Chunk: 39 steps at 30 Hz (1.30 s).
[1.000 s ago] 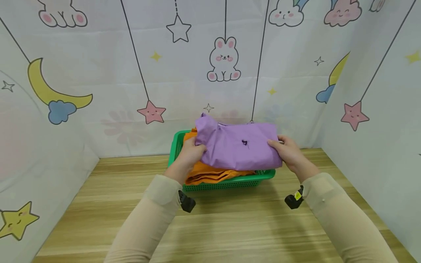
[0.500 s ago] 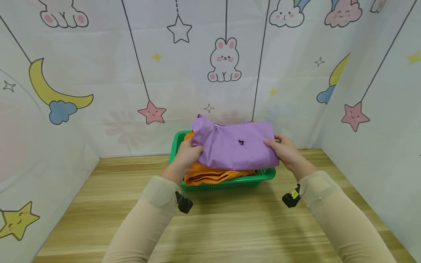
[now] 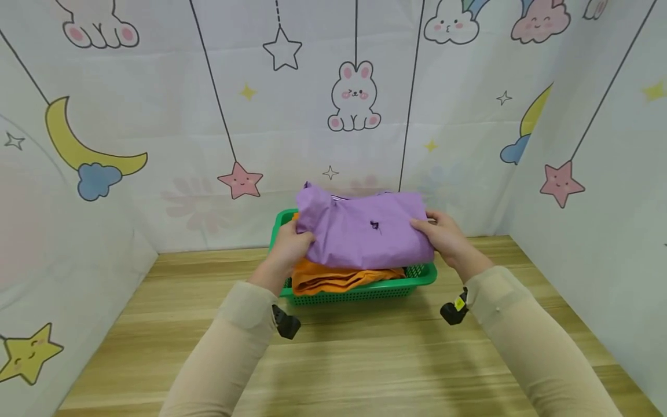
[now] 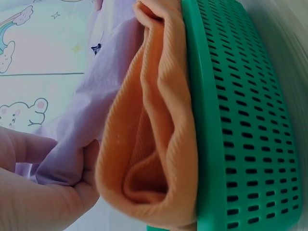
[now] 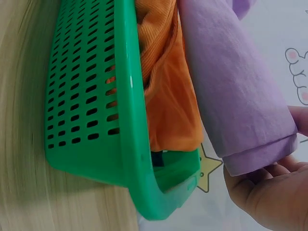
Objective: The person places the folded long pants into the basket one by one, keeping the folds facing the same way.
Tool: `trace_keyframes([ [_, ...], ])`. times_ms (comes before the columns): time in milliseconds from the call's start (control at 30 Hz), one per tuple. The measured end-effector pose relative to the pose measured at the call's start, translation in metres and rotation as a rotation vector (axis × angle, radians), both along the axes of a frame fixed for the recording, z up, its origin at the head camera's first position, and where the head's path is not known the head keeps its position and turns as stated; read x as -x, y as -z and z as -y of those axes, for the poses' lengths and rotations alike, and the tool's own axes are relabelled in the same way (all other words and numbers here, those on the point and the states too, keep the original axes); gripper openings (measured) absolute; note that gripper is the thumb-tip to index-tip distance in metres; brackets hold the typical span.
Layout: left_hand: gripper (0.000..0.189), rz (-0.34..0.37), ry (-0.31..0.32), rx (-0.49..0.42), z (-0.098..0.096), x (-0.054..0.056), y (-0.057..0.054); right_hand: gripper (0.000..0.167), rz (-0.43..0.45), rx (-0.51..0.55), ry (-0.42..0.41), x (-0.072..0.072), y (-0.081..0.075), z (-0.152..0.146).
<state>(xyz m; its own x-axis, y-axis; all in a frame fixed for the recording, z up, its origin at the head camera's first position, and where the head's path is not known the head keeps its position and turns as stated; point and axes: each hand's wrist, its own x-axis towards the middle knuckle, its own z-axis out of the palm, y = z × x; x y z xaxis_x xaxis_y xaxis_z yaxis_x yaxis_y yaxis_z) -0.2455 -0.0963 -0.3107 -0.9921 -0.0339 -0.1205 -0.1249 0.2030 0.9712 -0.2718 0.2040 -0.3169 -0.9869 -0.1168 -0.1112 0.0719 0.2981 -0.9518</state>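
Note:
A folded purple garment (image 3: 365, 237) with a small dark mark on its front is held by both hands over a green plastic basket (image 3: 359, 294). My left hand (image 3: 285, 246) pinches its left end, thumb on top, as the left wrist view also shows. At the other end my right hand (image 3: 448, 236) grips the folded edge between thumb and fingers. Beneath it, folded orange corduroy cloth (image 4: 149, 120) fills much of the basket and bulges over the rim. In the right wrist view a dark piece (image 5: 157, 159) shows low inside the basket.
The basket stands on a wood-grain table (image 3: 333, 359) near the back wall. White curtains (image 3: 292, 127) printed with rabbits, stars and moons enclose the back and both sides. A small black wrist camera (image 3: 286, 322) hangs under each sleeve.
Both hands have shifted slightly left with the purple garment, which stays over the basket. Their hold on it looks the same.

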Motion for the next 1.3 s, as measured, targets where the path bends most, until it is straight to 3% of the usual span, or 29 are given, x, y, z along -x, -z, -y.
trace_keyframes([
  [133,0.063,-0.026,-0.016,-0.009,0.004,0.000,0.000,0.063,0.006,-0.011,-0.003,0.003,-0.001,0.004],
  [467,0.060,-0.015,-0.017,-0.035,0.010,0.000,0.005,0.062,0.026,0.008,-0.032,0.008,-0.002,0.011],
  [867,0.062,-0.027,-0.055,0.019,0.016,-0.001,0.008,0.057,0.039,-0.014,0.002,0.012,-0.001,0.022],
  [1300,0.061,-0.012,-0.045,0.031,0.021,0.000,0.013,0.053,0.032,-0.049,0.007,0.013,0.003,0.028],
])
